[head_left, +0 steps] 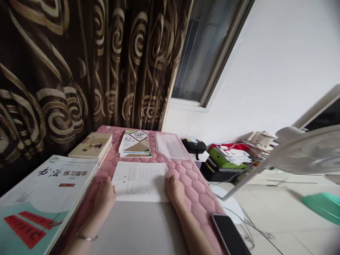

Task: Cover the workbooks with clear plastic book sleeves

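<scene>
Printed white paper sheet [140, 182] lies flat and unfolded on the pink quilted table cover [191, 184]; left hand [105, 194] and right hand [174, 189] touch its 2 side edges, fingers curled, pinching or pressing unclear.

I find a printed sheet [140, 181] lying mid-surface [193, 191]. My left hand [105, 196] touches its 9 o'clock edge and my right hand [174, 189] its 3 o'clock edge. From the sheet, a workbook [45, 198] lies at 8 o'clock, a book [91, 144] at 11, a booklet stack [135, 142] at 12, a plastic sleeve [171, 146] at 1, and a phone [230, 235] at 4, near the edge.
</scene>
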### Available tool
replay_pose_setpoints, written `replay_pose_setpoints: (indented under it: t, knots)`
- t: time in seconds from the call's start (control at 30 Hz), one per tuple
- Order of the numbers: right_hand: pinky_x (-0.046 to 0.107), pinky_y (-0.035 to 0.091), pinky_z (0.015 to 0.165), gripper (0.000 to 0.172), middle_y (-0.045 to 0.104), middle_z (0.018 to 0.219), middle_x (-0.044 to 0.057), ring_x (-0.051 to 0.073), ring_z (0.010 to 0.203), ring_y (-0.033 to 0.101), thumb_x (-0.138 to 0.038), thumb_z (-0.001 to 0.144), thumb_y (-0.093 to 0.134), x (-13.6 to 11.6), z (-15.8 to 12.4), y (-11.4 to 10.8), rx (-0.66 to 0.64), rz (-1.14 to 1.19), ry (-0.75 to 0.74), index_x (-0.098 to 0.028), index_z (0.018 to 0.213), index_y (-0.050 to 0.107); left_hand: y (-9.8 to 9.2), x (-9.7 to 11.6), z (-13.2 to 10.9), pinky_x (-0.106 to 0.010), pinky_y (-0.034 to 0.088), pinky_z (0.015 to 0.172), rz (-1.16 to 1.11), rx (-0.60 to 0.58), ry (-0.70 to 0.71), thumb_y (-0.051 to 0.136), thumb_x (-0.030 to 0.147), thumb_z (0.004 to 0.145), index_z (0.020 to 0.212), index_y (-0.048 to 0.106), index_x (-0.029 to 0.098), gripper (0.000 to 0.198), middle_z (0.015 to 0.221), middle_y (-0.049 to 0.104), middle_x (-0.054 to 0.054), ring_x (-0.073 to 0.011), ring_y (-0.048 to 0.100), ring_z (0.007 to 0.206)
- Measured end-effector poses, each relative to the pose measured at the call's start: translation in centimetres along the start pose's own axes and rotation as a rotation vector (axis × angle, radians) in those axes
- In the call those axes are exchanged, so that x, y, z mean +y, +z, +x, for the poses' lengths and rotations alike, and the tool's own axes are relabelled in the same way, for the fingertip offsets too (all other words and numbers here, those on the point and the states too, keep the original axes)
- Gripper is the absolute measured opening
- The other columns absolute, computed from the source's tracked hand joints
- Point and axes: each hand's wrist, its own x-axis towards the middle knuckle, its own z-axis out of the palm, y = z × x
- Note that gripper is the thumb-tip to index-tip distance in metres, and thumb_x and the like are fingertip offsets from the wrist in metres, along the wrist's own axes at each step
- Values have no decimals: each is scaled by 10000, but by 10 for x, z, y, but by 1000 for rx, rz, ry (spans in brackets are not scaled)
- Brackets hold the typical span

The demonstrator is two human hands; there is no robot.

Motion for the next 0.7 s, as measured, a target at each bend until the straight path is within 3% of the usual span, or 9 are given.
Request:
replay_pose_setpoints:
  t: [0.13, 0.23, 0.3, 0.4, 0.5, 0.6, 0.7]
  knots:
    - [338, 483, 768, 289, 727, 996, 162, 280, 947, 694, -275, 938, 425, -9, -5, -9, -55, -82, 46, -114, 1133, 567, -5, 31, -9, -470, 473, 927, 291, 2, 172, 310, 45, 904, 1226, 616, 87, 447, 1397, 527, -232, -317, 614, 1140]
    - [330, 473, 802, 351, 728, 1017, 162, 271, 991, 692, -286, 948, 419, -14, -7, -12, -80, -96, 63, -110, 1238, 510, 3, 57, -12, -482, 397, 1072, 216, -173, 459, 331, 110, 937, 1341, 565, 167, 470, 1520, 436, -127, -289, 475, 1337]
    - [330, 468, 817, 386, 725, 1039, 166, 269, 1019, 684, -288, 955, 404, -15, -6, -13, -102, -96, 65, -105, 1286, 478, 10, 71, -13, -523, 322, 1137, 142, -303, 574, 377, 232, 962, 1411, 499, 192, 467, 1548, 394, -95, -286, 361, 1424]
    - [329, 464, 827, 406, 720, 1068, 164, 263, 1038, 676, -291, 961, 380, -13, -4, -13, -118, -81, 68, -105, 1314, 456, 17, 80, -14, -585, 235, 1168, 116, -385, 574, 366, 353, 973, 1484, 390, 187, 538, 1584, 285, -89, -295, 270, 1466]
    - [330, 473, 826, 427, 696, 1135, 167, 261, 1046, 666, -284, 965, 353, -10, -2, -15, -117, -84, 62, -105, 1340, 448, 23, 78, -15, -569, 214, 1179, 132, -385, 547, 330, 358, 977, 1509, 331, 172, 564, 1593, 217, -83, -284, 238, 1477]
    - [374, 472, 893, 468, 565, 1347, 215, 297, 1176, 587, -291, 970, 355, -14, -8, -16, -21, -178, -73, -80, 1375, 456, 31, 73, -15, -557, 220, 1181, 130, -340, 551, 332, 359, 972, 1501, 354, 191, 555, 1589, 229, -72, -279, 253, 1472]
    - [431, 379, 1066, 514, 395, 1513, 198, 315, 1355, 419, -334, 981, 379, -28, -24, -10, -28, -217, -407, -79, 1422, 450, 38, 69, -16, -548, 233, 1179, 113, -278, 570, 342, 364, 970, 1480, 401, 213, 536, 1577, 281, -70, -275, 282, 1462]
